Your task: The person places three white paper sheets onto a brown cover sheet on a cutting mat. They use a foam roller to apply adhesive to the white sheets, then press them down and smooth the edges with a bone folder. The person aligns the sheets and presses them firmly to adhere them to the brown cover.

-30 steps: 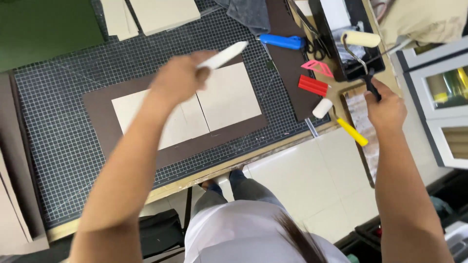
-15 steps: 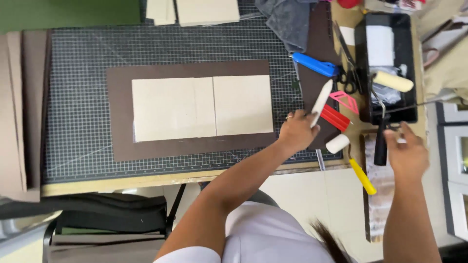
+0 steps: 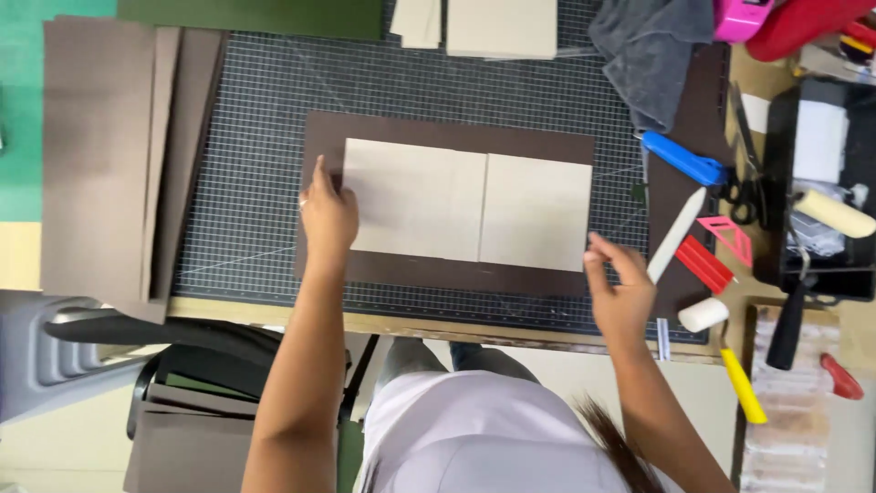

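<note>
— Where were the hands at that moment?

— The left hand [image 3: 328,217] lay flat on the left end of the brown sheet [image 3: 438,137], fingers stretched up along the edge of the left board [image 3: 415,199]. It pressed down and gripped nothing. The right hand [image 3: 620,290] sat at the sheet's lower right corner, fingers loosely curled and spread, touching the edge there. It held nothing either.

— And the sheet itself?

— It lay flat in the middle of the dark gridded cutting mat [image 3: 246,164]. Two pale boards rested on it side by side, the left one and the right board [image 3: 537,212], with only a thin seam between them. A brown border showed all round them.

— What lay about?

— Just right of the right hand was a white folding stick [image 3: 677,234], tilted, and beside it a red plastic piece [image 3: 704,265]. A blue-handled knife [image 3: 683,159] lay above those, next to scissors [image 3: 748,173]. Further right stood a black tray [image 3: 821,274] with a paint roller [image 3: 832,214] resting on it. A small roller with a yellow handle [image 3: 741,383] lay at the table's front edge. A grey cloth [image 3: 652,50] was crumpled at the top, and a stack of brown sheets [image 3: 109,155] sat well to the left of the mat.
</note>
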